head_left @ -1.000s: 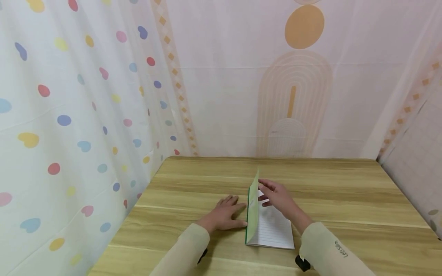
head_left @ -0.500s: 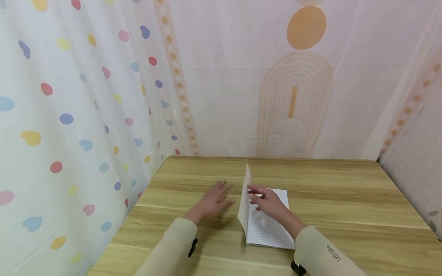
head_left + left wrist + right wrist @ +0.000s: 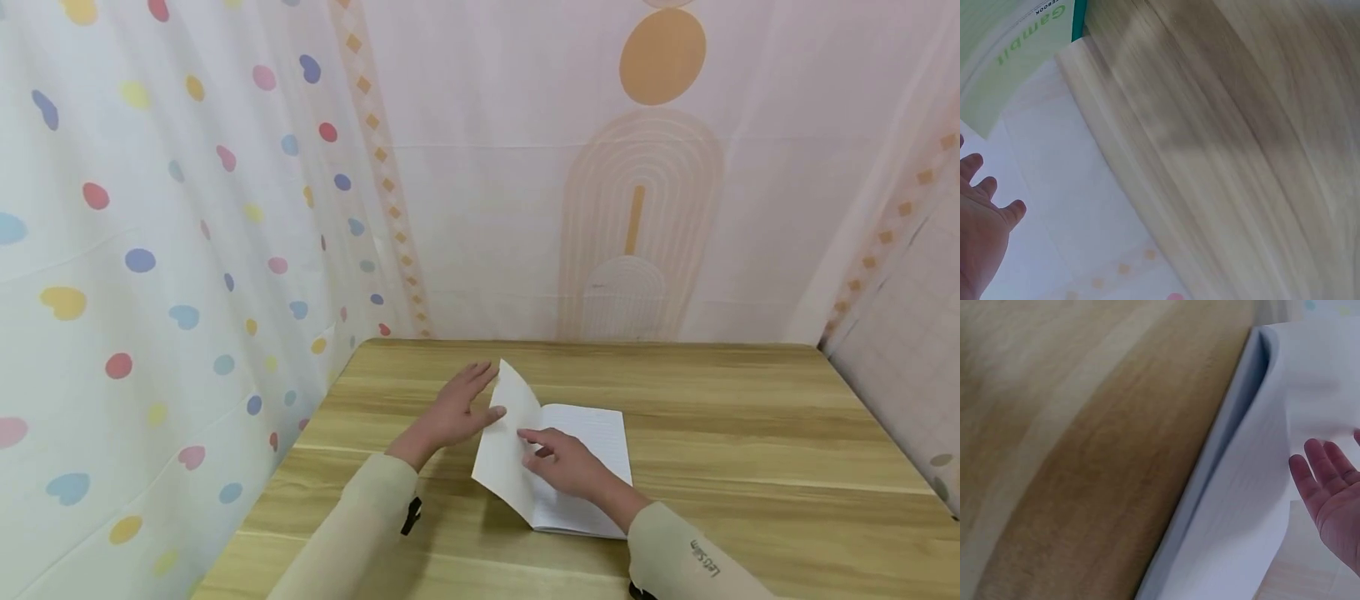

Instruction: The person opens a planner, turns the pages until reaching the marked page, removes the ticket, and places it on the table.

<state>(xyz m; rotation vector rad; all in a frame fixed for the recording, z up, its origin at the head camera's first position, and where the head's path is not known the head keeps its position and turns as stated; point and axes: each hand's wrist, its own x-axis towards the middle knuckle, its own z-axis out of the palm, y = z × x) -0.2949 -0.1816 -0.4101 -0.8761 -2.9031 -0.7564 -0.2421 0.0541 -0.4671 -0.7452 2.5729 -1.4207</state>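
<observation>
A notebook (image 3: 592, 425) with lined pages lies on the wooden table, its cover (image 3: 508, 446) raised and tilted to the left with the pale inner side showing. The cover's green outside, printed "Gambit", fills a corner of the left wrist view (image 3: 1013, 62). My left hand (image 3: 453, 412) is at the cover's upper left edge, fingers extended and thumb spread; whether it touches the cover is unclear. My right hand (image 3: 573, 467) is over the page, its index finger pointing at the cover's inner side. In the right wrist view those fingers (image 3: 1319, 465) look loosely extended, gripping nothing.
The wooden table (image 3: 750, 450) extends around the notebook on all sides. A dotted curtain (image 3: 187, 250) hangs at the left, and a patterned curtain (image 3: 487, 233) hangs behind the table's far edge.
The notebook's cover has swung from nearly upright over to the left, showing its inner side. My left hand has left the spine and moved up and left; my right hand has followed the cover leftward.
</observation>
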